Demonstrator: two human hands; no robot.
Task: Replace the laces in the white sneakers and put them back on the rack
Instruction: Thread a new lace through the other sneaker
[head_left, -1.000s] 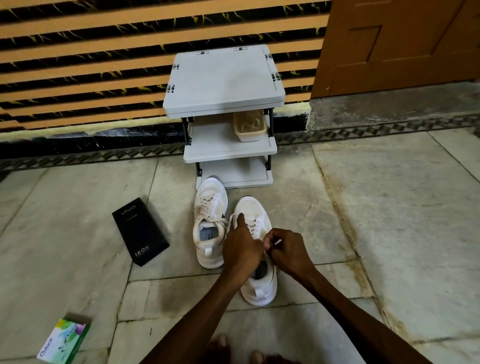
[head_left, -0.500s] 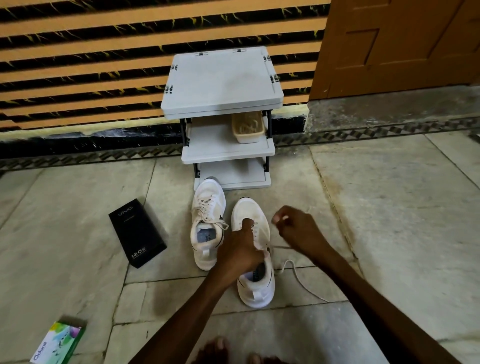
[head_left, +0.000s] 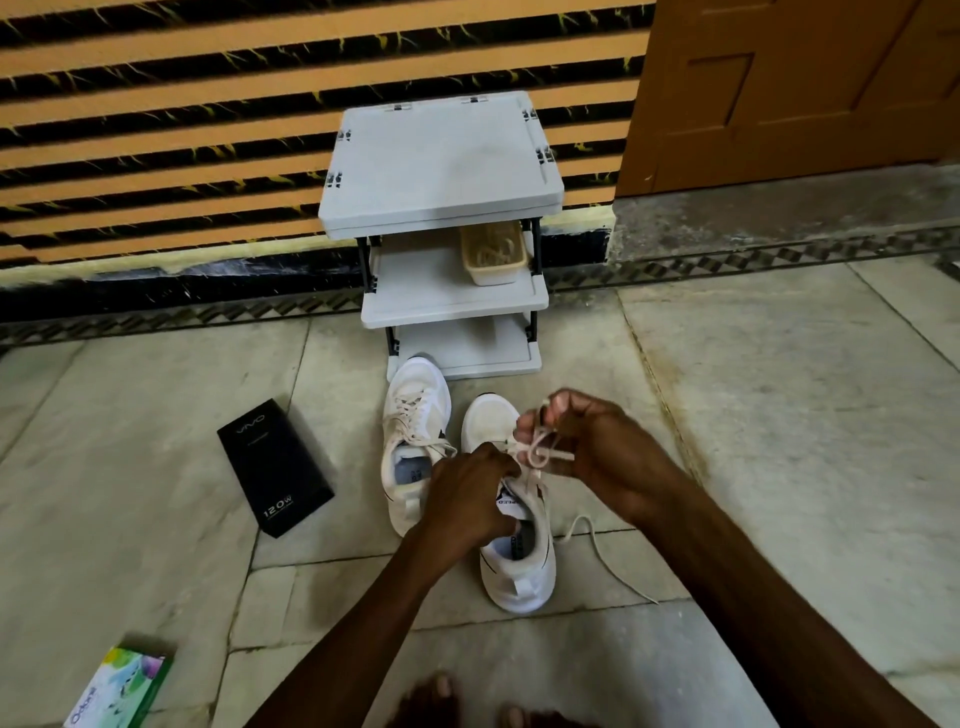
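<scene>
In the head view, the left hand (head_left: 467, 493) grips the first sneaker (head_left: 519, 582) near its tongue, with the fingers curled over it, and keeps it down on the floor (head_left: 779, 467). The right hand (head_left: 597, 457), just beside the left one and a little beyond it, pinches a lace (head_left: 540, 452) in its curled fingers. The lace makes a small loop before this hand, and its free end trails on the floor under the right wrist. The second sneaker (head_left: 410, 415) stands just to the left of the left hand, laced and tied.

We judge the task to be around the middle. One sneaker looks finished and the other is in work, but we cannot tell if this lace is old or new. Both sneakers are not yet on the rack (head_left: 441, 156), which is well beyond the hands.

We count two sneakers, one lace in hand, one rack with three shelves, one basket (head_left: 493, 254), one black box (head_left: 275, 467) and one green box (head_left: 124, 686).
</scene>
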